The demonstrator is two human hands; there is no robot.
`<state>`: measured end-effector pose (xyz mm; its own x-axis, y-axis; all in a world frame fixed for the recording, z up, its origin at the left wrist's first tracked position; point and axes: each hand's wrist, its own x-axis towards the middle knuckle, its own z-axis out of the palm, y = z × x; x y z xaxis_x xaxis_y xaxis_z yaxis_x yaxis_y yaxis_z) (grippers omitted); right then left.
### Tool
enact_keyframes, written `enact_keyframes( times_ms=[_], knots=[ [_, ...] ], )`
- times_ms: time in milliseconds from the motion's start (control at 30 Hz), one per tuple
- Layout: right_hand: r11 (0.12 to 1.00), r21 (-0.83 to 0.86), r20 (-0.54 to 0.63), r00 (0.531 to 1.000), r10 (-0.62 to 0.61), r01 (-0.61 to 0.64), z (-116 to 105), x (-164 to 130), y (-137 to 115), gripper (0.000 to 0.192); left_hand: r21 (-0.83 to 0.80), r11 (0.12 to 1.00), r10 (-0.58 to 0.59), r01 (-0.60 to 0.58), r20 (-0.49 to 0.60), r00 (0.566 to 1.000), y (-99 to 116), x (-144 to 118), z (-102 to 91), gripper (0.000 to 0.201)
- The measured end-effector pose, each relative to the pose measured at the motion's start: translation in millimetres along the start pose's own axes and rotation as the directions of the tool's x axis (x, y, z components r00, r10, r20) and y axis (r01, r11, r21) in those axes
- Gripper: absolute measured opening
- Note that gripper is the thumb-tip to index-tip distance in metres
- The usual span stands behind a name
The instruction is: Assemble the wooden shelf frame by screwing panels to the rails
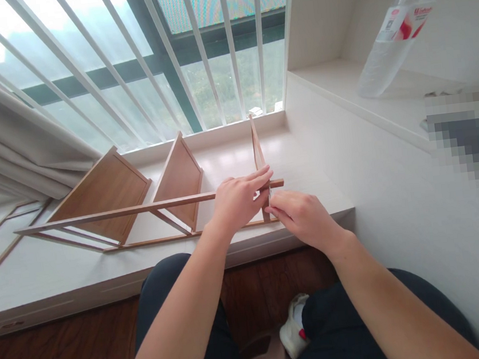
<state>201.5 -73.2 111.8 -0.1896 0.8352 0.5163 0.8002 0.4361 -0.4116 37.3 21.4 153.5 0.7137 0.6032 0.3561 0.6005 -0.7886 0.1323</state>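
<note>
At two o'clock, a clear plastic bottle [392, 41] carries a red-and-white label (its print too blurred to read).

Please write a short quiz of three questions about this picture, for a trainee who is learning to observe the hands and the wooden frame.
1. True or false: the left hand rests on the long rail of the wooden shelf frame.
2. How many slanted wooden panels rise from the frame to the left of the hands? A) two B) five
3. What lies on the white ledge at upper right?

Key
1. True.
2. A; the near panel and the middle panel.
3. A plastic bottle. The right hand is far from it.
</note>
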Motion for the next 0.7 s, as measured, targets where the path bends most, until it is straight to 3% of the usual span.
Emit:
enact_keyframes(
  times_ms=[167,300,700],
  knots=[
    [1.0,0.002,-0.005,1.0,0.0,0.0,-2,0,1,0.028,-0.003,1.0,0.004,-0.004,0.001,1.0,-1,0,1.7,0.044],
    [1.0,0.014,-0.094,0.995,0.02,-0.019,-4,-1,3,0.025,-0.001,1.0,0.007,-0.007,-0.015,1.0,-1,-1,2.5,0.041],
    [0.989,0.089,-0.221,0.966,0.135,-0.118,12,-11,5,0.042,-0.003,1.0,-0.015,0.015,0.02,1.0,2,0,-1.1,0.042]
  ],
)
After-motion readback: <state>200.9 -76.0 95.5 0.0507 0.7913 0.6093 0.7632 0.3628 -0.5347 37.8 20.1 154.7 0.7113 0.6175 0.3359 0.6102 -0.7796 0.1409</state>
